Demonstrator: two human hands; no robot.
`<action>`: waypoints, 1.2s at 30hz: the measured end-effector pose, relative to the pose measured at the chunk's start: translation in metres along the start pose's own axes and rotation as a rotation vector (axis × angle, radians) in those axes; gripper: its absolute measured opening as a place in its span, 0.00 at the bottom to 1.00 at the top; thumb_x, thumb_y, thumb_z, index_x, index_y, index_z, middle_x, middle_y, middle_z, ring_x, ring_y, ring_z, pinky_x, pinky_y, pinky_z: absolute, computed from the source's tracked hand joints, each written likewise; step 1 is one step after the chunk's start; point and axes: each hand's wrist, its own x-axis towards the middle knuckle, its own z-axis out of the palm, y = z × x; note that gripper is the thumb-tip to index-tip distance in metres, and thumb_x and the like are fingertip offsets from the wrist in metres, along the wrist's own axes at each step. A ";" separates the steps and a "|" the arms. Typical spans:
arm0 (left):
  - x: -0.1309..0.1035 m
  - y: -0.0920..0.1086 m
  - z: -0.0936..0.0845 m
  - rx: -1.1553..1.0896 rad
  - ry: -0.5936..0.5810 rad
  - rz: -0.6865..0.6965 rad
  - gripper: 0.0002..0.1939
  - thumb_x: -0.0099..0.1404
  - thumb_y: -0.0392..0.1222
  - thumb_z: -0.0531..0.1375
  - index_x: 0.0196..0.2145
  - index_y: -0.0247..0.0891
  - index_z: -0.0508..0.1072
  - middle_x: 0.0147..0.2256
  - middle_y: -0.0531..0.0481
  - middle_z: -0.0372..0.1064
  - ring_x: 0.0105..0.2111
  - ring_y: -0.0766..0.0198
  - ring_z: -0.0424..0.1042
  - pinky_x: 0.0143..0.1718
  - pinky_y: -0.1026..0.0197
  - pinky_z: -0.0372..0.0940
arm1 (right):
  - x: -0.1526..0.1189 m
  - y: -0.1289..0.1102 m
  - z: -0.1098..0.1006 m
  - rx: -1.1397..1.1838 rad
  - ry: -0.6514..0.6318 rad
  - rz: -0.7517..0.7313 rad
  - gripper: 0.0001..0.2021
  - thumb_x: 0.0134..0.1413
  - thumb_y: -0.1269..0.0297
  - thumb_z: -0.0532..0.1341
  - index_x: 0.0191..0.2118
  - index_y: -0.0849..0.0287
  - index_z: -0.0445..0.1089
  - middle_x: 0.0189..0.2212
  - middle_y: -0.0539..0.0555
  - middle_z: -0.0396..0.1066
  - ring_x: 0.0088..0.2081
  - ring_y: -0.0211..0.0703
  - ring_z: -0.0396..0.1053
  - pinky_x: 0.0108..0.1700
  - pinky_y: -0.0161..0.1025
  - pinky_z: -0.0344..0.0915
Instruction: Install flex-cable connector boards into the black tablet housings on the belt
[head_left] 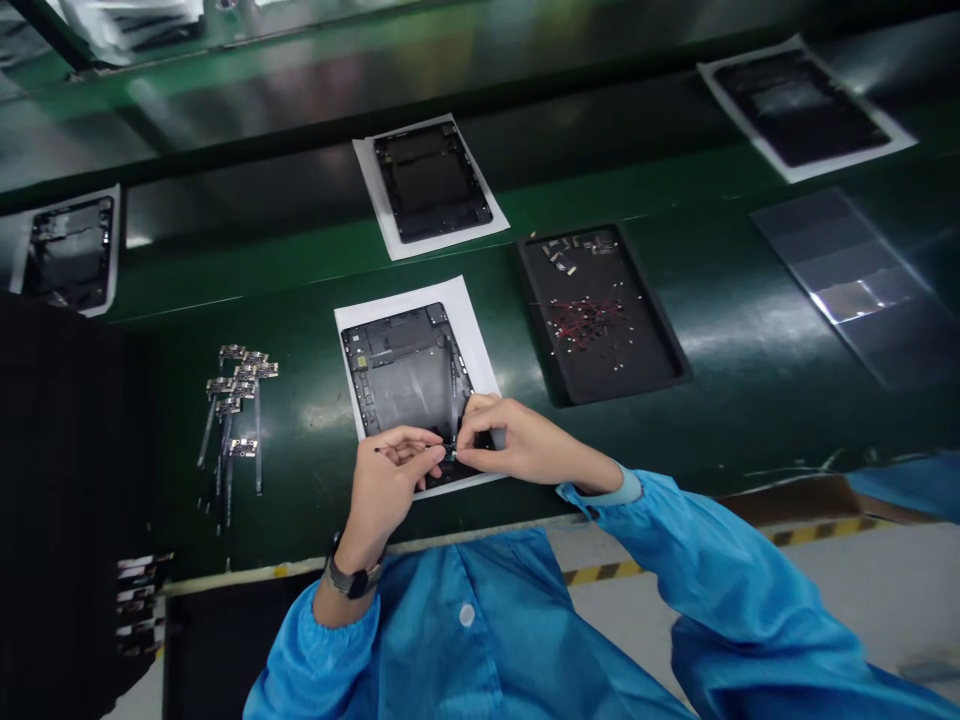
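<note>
In front of me an open tablet housing lies on a white sheet. Over its near edge, my left hand and my right hand meet, each with thumb and forefinger pinched on a small circuit board. Fingertips cover most of that board. A dark flat strip runs up the right side of the housing from near the board; whether the two are joined I cannot tell. A thin dark tip sticks out left of my left fingers; its kind is unclear.
Several small boards with ribbon cables lie to the left. On the right, a black tray holds red-wired parts and small flex pieces. More tablet housings rest farther back. A clear plastic sheet lies at the far right.
</note>
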 end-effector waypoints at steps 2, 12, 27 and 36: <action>0.001 0.001 -0.001 0.013 -0.019 -0.009 0.10 0.46 0.41 0.72 0.27 0.34 0.79 0.18 0.50 0.71 0.16 0.68 0.65 0.18 0.67 0.59 | 0.001 0.000 -0.002 0.005 -0.036 0.005 0.05 0.56 0.70 0.64 0.29 0.59 0.76 0.28 0.52 0.71 0.35 0.42 0.68 0.40 0.39 0.64; 0.002 0.005 -0.001 0.037 -0.045 -0.028 0.07 0.47 0.38 0.71 0.25 0.35 0.79 0.17 0.50 0.71 0.17 0.67 0.66 0.18 0.66 0.59 | 0.008 0.004 -0.008 -0.022 -0.138 0.034 0.03 0.53 0.71 0.67 0.30 0.59 0.78 0.28 0.52 0.73 0.36 0.41 0.69 0.40 0.38 0.64; -0.001 0.004 0.000 0.024 -0.009 -0.040 0.08 0.50 0.40 0.69 0.28 0.33 0.79 0.16 0.51 0.70 0.16 0.69 0.65 0.19 0.67 0.61 | 0.001 0.008 0.002 0.012 -0.022 0.041 0.04 0.58 0.68 0.66 0.32 0.59 0.78 0.31 0.54 0.72 0.37 0.43 0.68 0.42 0.41 0.63; -0.003 0.002 0.003 0.014 -0.002 -0.044 0.07 0.48 0.38 0.69 0.27 0.33 0.78 0.16 0.52 0.69 0.17 0.68 0.67 0.22 0.66 0.64 | 0.002 0.011 0.003 0.041 -0.013 0.082 0.04 0.56 0.69 0.67 0.31 0.59 0.78 0.30 0.53 0.70 0.36 0.42 0.68 0.42 0.40 0.63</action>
